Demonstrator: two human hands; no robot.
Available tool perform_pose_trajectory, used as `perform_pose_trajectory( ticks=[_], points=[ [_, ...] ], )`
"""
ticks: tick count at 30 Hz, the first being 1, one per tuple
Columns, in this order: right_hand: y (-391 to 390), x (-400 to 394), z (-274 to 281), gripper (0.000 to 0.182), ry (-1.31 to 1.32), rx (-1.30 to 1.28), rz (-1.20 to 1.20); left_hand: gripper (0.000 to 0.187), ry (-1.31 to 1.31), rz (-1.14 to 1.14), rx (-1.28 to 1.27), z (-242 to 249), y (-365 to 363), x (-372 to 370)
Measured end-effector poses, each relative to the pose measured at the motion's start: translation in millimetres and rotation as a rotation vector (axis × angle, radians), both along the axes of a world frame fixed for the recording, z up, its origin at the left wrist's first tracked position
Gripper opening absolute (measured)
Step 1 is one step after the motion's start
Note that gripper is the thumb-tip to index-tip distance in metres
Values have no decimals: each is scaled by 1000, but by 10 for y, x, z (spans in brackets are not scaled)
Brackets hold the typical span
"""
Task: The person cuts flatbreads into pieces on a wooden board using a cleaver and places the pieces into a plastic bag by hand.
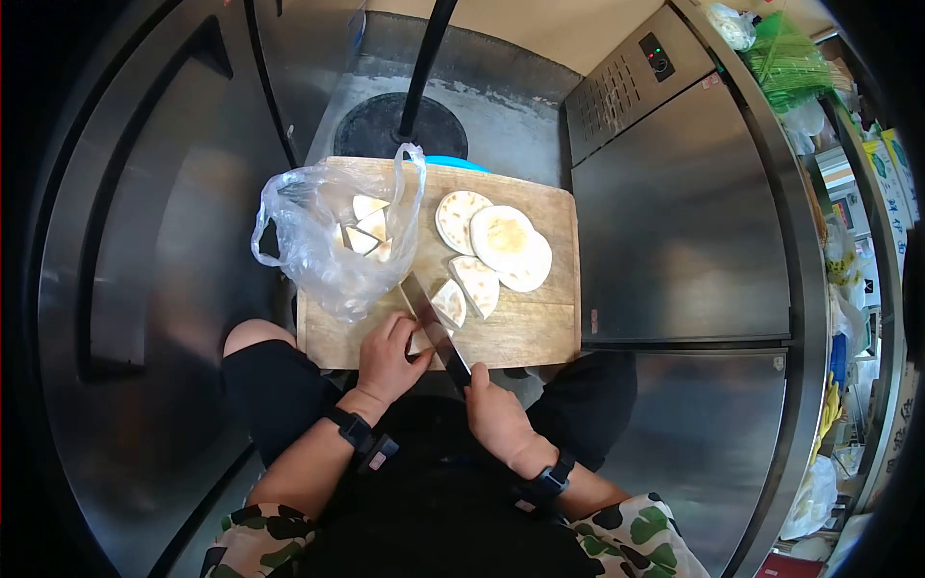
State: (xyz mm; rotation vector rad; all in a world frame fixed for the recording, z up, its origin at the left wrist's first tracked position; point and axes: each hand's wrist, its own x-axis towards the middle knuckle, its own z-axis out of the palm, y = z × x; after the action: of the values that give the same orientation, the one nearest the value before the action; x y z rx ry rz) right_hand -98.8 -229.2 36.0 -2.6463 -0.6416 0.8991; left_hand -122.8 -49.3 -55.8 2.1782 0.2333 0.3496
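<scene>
My right hand (pixel 501 421) grips the dark handle of a long kitchen knife (pixel 431 326), its blade slanting up and left across the wooden cutting board (pixel 544 332). On the blade's left side, my left hand (pixel 385 364) has its fingers bent onto a small piece of flatbread (pixel 418 343). Just right of the blade lies a flatbread wedge (pixel 449 303), and beyond it a larger cut portion (pixel 477 287). Several round flatbreads (pixel 505 239) overlap farther back. A clear plastic bag (pixel 332 265) on the board's left holds several white flatbread wedges (pixel 371 223).
Stainless steel cabinets (pixel 689 212) flank the board on the right, with a steel door (pixel 183 241) on the left. Behind the board stands a black pole on a round base (pixel 361 125). Part of something blue (pixel 458 164) shows at its back edge. Shelves with bags line the far right.
</scene>
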Motion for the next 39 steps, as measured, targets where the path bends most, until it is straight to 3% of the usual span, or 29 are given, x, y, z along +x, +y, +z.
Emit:
perform_pose_trajectory(
  ticks=[4, 9, 14, 17, 20, 22, 24, 25, 28, 33, 35, 37, 39],
  points=[
    [63, 69, -7, 18, 21, -44, 14, 38, -19, 0, 21, -24, -1, 21],
    [138, 157, -469, 21, -186, 173, 71, 38, -40, -10, 81, -85, -21, -21],
    [375, 347, -399, 21, -169, 258, 45, 42, -57, -20, 74, -63, -2, -44],
    [88, 410, -432, 24, -121, 312, 37, 49, -39, 9, 90, -109, -17, -37],
    [-324, 182, -68, 19, -133, 321, 5, 58, -57, 48, 222, 52, -118, -51],
    [-607, 120, 65, 20, -129, 350, -64, 61, -51, 31, 329, 137, -188, 29],
    [-820, 67, 257, 22, 120, 415, -251, 62, -25, -20, 432, 94, -208, 133],
    [-935, 30, 242, 22, 111, 449, -275, 57, 12, -57, 516, 77, -222, 177],
    [-1150, 0, 273, 16, 195, 543, -418, 52, 75, -179, 422, 128, -185, 290],
    [-1349, 20, 149, 17, 241, 649, -585, 40, -125, -50, 205, 680, -71, 269],
    [-1396, 51, 103, 16, 258, 717, -634, 40, -294, 24, 278, 982, 152, 345],
    [-1428, 68, 59, 17, 269, 750, -679, 41, -387, 201, 201, 1131, 504, 535],
    [-1440, 81, 22, 17, 265, 754, -701, 42, -283, 365, 245, 1373, 795, 715]
  ],
)
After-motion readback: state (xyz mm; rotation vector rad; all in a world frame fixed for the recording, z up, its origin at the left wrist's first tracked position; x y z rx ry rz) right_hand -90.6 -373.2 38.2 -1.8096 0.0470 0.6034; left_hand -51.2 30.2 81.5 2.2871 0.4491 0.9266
